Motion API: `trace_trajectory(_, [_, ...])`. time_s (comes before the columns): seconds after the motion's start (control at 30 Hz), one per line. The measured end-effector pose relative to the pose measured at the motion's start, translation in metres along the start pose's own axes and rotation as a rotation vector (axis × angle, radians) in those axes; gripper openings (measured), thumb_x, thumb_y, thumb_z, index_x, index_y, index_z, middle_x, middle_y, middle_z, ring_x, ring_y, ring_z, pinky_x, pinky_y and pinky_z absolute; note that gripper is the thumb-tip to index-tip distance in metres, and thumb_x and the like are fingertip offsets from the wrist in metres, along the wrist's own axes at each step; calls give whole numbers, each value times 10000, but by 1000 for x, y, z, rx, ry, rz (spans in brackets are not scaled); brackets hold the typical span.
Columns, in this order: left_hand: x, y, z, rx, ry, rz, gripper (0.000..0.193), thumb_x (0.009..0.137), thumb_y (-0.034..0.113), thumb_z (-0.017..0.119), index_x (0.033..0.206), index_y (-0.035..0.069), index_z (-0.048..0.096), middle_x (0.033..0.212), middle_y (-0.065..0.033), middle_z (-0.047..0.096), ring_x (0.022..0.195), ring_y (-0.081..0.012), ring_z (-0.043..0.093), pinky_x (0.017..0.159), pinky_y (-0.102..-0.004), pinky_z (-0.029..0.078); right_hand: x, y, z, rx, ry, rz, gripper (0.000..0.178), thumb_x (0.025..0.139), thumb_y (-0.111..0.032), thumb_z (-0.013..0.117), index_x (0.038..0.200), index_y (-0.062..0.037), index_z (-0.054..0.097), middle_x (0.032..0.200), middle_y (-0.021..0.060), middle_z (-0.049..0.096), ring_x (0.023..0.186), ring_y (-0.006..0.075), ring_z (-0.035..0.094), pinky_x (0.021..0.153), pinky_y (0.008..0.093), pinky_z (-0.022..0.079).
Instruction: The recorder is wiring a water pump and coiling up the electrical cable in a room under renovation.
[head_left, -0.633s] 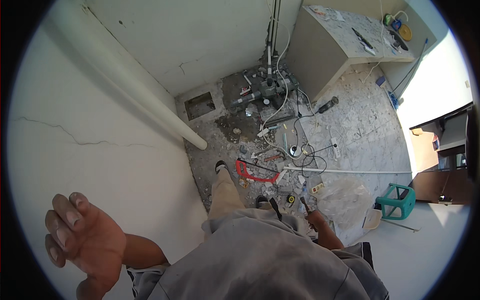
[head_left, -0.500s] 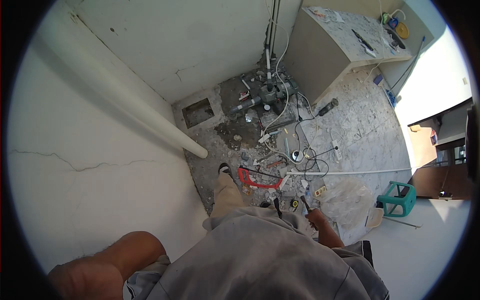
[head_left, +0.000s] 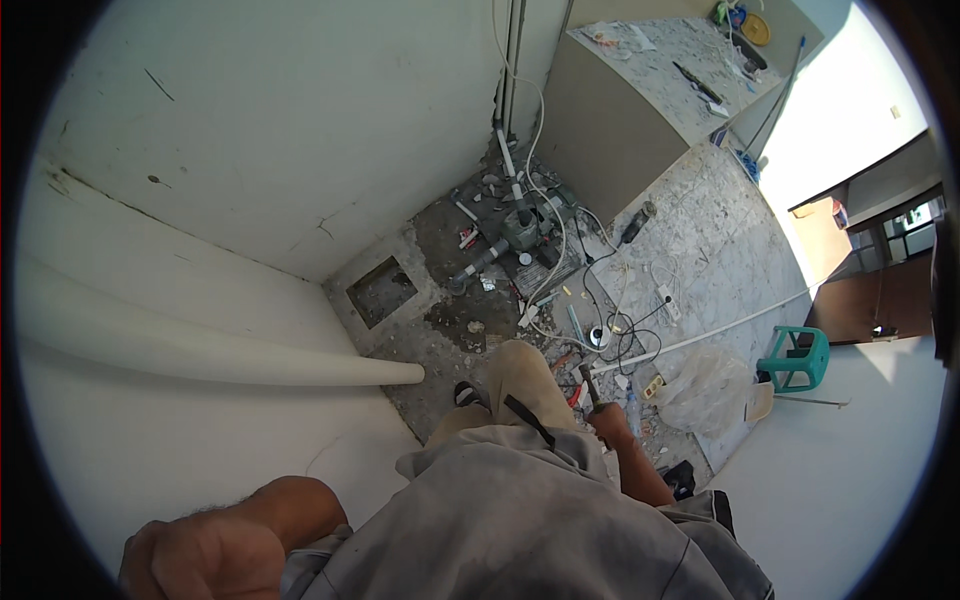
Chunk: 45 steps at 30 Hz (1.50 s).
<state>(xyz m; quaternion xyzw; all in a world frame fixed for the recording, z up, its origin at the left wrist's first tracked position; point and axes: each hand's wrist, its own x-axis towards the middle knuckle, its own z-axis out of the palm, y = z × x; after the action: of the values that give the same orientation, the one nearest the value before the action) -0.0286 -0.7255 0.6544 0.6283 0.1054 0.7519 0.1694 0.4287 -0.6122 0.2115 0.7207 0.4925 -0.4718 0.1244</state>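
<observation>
the right hand (head_left: 608, 425) sits between four and five o'clock from the middle of the view, its fingers wrapped around a short tool (head_left: 597, 397). the tool lies in the fist, its longer visible part standing out past the fingers toward eleven o'clock; much of the lower part is hidden by the hand, and its exact kind is too small to tell. its top end overlaps the near end of a thin white pipe (head_left: 700, 340) in view; whether they touch, i cannot tell. that pipe runs off toward two o'clock.

the left hand (head_left: 205, 560) is between seven and eight o'clock, low at the edge, well apart from the tool. its fingers look bent, but part of it is cut off, so i cannot tell whether it is closed.

from the right hand, a red saw (head_left: 574, 397) shows at ten o'clock, just beside the tool and partly hidden by a knee (head_left: 525, 385) in tan trousers. a clear plastic bag (head_left: 705, 385) lies near, a little past two o'clock, with a green stool (head_left: 795, 360) farther out the same way. a power strip (head_left: 668, 302) is at one o'clock, a grey pump (head_left: 525, 228) at eleven, and a square hole (head_left: 382, 292) in the floor at ten, well apart.
</observation>
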Motion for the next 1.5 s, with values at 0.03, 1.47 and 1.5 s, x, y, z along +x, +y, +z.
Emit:
trace_trajectory(0.03, [3, -26, -8, 13, 67, 51, 328, 792, 270, 806, 1094, 254, 678, 992, 37, 506, 963, -127, 440, 904, -292, 394, 4, -17, 0, 91, 4, -35, 259, 810, -180, 769, 778, 57, 669, 674, 109, 653, 519, 193, 632, 466, 343, 511])
trace_trajectory(1.47, [-245, -649, -354, 243, -2159, -1025, 421, 851, 486, 678, 1066, 132, 755, 957, -153, 733, 897, -341, 693, 778, -443, 523, 112, -344, 116, 390, 173, -60, 340, 750, -277, 709, 966, -16, 739, 995, 214, 726, 941, 378, 695, 846, 446, 541])
trace_trajectory(1.5, [-244, -646, -356, 209, -2136, -1082, 428, 855, 481, 678, 1061, 114, 751, 942, -158, 730, 880, -330, 692, 774, -430, 518, 105, -341, 121, 380, 191, -119, 358, 740, -262, 692, 990, -11, 741, 999, 224, 724, 938, 374, 698, 854, 440, 539])
